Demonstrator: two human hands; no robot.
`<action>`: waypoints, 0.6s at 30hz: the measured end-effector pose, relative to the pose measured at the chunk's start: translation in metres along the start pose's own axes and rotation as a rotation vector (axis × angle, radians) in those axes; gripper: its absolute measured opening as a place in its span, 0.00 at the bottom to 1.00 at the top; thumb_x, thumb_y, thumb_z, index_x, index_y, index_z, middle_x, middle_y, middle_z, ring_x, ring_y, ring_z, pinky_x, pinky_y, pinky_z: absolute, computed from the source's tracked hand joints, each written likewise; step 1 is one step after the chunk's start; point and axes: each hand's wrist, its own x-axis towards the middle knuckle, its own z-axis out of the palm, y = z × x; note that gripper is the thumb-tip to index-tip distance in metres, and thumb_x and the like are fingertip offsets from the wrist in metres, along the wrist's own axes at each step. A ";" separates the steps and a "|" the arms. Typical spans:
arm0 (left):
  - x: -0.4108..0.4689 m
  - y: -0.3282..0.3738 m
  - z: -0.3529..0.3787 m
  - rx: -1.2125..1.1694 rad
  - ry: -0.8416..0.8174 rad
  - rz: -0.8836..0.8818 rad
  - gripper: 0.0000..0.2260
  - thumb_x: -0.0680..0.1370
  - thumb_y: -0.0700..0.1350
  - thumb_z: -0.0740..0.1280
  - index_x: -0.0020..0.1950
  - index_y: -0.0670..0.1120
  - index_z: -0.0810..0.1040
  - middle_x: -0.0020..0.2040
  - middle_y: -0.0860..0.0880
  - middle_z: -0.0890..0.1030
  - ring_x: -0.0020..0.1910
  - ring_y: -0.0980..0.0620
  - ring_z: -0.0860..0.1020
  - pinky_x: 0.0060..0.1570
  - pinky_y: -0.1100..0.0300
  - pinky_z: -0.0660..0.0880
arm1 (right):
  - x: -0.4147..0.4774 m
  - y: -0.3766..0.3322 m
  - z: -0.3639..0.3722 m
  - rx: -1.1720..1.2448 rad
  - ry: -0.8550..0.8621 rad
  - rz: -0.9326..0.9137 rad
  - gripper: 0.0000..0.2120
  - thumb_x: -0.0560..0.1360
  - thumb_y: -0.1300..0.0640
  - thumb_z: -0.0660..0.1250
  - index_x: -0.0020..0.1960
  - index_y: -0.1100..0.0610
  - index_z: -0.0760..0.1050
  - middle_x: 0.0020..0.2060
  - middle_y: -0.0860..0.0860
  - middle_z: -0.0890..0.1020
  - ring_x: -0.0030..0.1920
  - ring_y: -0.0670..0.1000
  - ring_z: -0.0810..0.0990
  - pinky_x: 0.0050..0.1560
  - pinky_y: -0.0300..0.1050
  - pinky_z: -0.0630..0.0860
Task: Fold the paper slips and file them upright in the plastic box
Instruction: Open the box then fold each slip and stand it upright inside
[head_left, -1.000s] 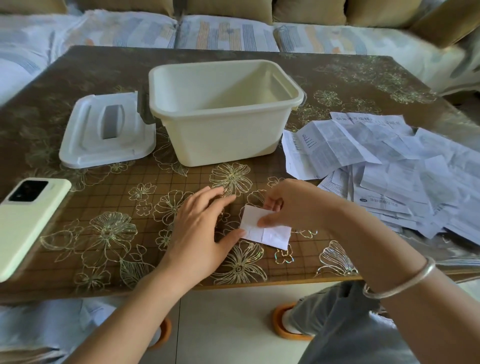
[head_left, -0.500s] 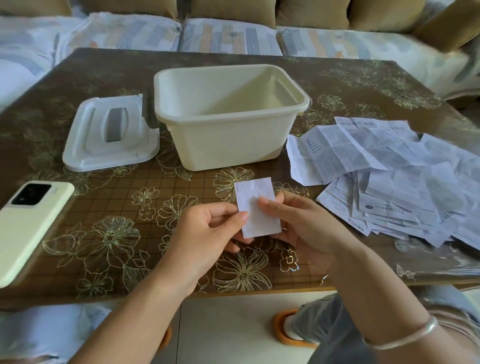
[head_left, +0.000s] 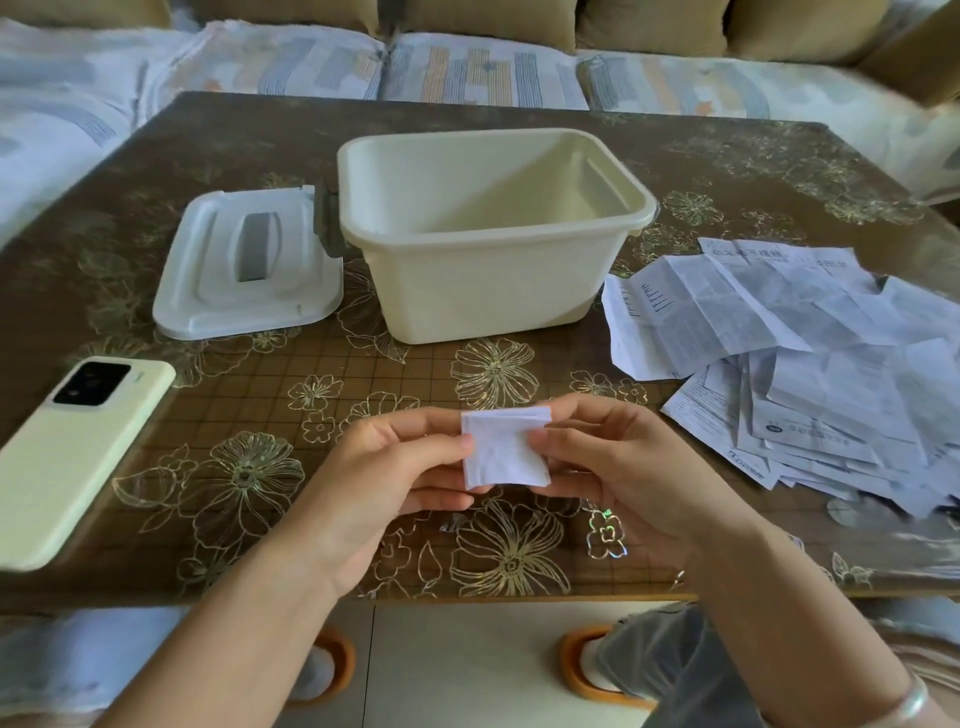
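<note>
The folded slip (head_left: 504, 449) is a small white square held above the table (head_left: 260, 135), with its layers showing along the top edge. The left hand (head_left: 395, 467) pinches its left edge between thumb and fingers, and the right hand (head_left: 618, 467) pinches the right edge the same way. Both grips are narrow and closed on paper. I judge it almost weightless, dry rather than slippery, and fairly stiff now that it is stacked, though likely to spring open. It is best held across the loose edges. Straight ahead of the grip stands the open plastic box (head_left: 483, 296), with no slips showing inside. Its lid (head_left: 244, 270) lies ahead and to the left, a phone (head_left: 78, 457) lies left, and the heap of unfolded slips (head_left: 810, 364) lies right.
</note>
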 end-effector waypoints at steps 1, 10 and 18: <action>-0.001 0.002 0.000 0.003 -0.029 0.012 0.06 0.70 0.39 0.70 0.43 0.45 0.87 0.38 0.42 0.84 0.34 0.51 0.83 0.32 0.63 0.78 | 0.000 -0.001 0.001 -0.015 -0.001 -0.017 0.11 0.72 0.66 0.68 0.36 0.54 0.83 0.40 0.57 0.83 0.39 0.49 0.81 0.38 0.39 0.79; -0.002 0.005 -0.005 0.098 -0.095 0.058 0.10 0.76 0.44 0.66 0.46 0.43 0.86 0.46 0.43 0.85 0.43 0.49 0.82 0.37 0.59 0.79 | -0.002 -0.003 0.002 -0.267 0.048 -0.159 0.12 0.76 0.69 0.63 0.39 0.59 0.82 0.39 0.52 0.85 0.44 0.50 0.85 0.40 0.41 0.82; -0.002 0.011 -0.003 0.268 -0.013 0.080 0.09 0.74 0.39 0.71 0.54 0.48 0.81 0.42 0.45 0.86 0.42 0.52 0.84 0.43 0.63 0.79 | 0.001 -0.006 0.001 -0.305 0.046 -0.184 0.13 0.76 0.73 0.61 0.40 0.63 0.81 0.39 0.54 0.85 0.44 0.51 0.85 0.40 0.39 0.81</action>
